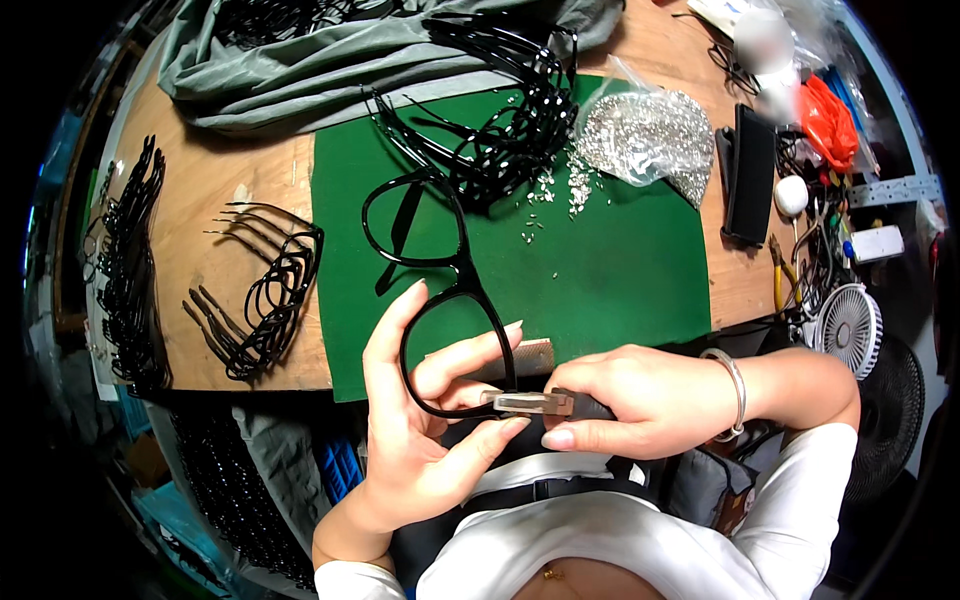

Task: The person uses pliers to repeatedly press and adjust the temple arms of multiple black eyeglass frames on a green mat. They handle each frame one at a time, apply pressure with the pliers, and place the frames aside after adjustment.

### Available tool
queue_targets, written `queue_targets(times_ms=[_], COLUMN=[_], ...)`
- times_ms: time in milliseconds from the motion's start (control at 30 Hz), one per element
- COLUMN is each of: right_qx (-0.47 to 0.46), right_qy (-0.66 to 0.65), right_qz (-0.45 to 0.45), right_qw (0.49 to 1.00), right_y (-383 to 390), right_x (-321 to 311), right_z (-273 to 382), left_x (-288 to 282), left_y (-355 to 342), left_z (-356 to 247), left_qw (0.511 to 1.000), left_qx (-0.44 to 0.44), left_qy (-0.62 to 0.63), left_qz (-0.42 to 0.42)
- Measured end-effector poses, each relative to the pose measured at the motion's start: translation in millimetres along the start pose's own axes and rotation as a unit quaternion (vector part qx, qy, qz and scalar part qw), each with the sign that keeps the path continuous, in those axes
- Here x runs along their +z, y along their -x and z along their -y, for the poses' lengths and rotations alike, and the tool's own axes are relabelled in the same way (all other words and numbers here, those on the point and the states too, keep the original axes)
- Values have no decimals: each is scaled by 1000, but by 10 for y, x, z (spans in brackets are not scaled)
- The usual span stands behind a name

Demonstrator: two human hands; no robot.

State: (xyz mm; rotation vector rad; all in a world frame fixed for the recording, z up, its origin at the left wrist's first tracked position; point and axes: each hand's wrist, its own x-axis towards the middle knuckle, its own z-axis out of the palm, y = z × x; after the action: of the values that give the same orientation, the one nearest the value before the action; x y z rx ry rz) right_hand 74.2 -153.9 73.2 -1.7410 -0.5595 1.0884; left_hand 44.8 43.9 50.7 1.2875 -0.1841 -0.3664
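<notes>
Just left of centre, partly over a green mat (620, 270), the left hand (415, 460) pinches black eyeglasses (464, 274); the right hand's (650, 400) grip wraps around pliers (533, 403) set at the eyeglasses' bottom end.

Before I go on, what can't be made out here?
Head view:
- Handles of the pliers: mostly hidden by the right hand.
- Exact spot gripped on the glasses frame: covered by the jaws.
- Loose silvery bits: too small to tell their exact shape.
- Black heap, upper left: cut off by the top edge.
- Pale round patch, upper right: blurred.
</notes>
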Motion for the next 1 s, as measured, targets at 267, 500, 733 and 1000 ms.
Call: queue_targets(times_ms=[267,500,733,1000], right_qx=[15,49,16,-3], right_qy=[195,127,441,350], right_qz=[-84,-50,-222,-275], right_qw=[977,989,870,896], right_y=[-50,-28,-128,-191], right_x=[56,-173,23,-192], right_z=[-87,-248,-687,-835], left_x=[50,32,-19,141], left_y=[-25,-77,24,365], left_z=[40,13,257,497], left_qw=[999,996,997,991], left_qx=[-37,-73,-46,-68], left_qy=[-15,-19,-43,-57], left_qz=[-16,-38,-36,-102])
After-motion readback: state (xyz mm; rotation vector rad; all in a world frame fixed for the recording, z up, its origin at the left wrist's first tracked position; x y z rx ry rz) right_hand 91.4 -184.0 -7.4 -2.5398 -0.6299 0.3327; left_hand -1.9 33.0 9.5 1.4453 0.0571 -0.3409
